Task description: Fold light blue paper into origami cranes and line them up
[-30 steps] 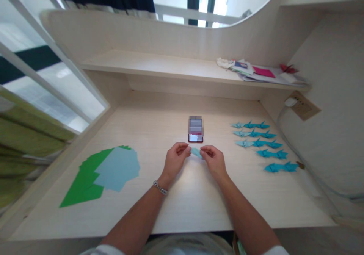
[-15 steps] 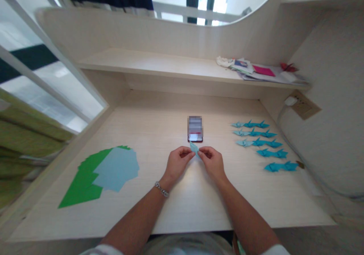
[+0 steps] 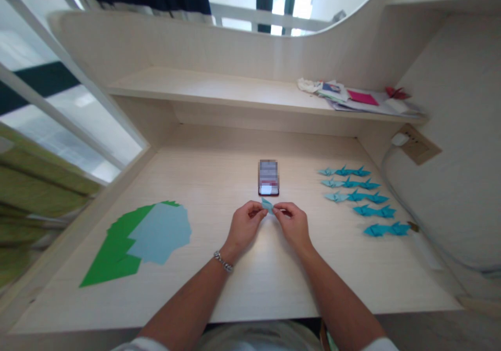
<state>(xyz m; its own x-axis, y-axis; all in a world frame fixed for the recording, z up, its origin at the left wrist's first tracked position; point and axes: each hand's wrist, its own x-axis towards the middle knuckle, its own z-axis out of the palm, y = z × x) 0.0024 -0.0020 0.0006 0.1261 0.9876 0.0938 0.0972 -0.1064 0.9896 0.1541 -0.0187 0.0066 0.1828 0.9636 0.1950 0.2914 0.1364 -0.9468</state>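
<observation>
A small folded piece of light blue paper is pinched between my two hands, just below a phone lying on the desk. My left hand grips its left side with thumb and fingers. On the other side, my right hand holds it in the same kind of pinch. The fingertips hide part of the folds. To the right lie several rows of folded blue paper cranes, some paler than others. Off to the left, light blue paper sheets are fanned out over green paper sheets.
A shelf runs along the back of the desk, with papers and a pink card at its right. A mirror hangs above. A white plug sits in the wall socket, its cable trailing down the right side.
The tip of the folded light blue paper has dropped slightly, lying lower below the phone. Both hands keep their pinch in nearly the same place.
</observation>
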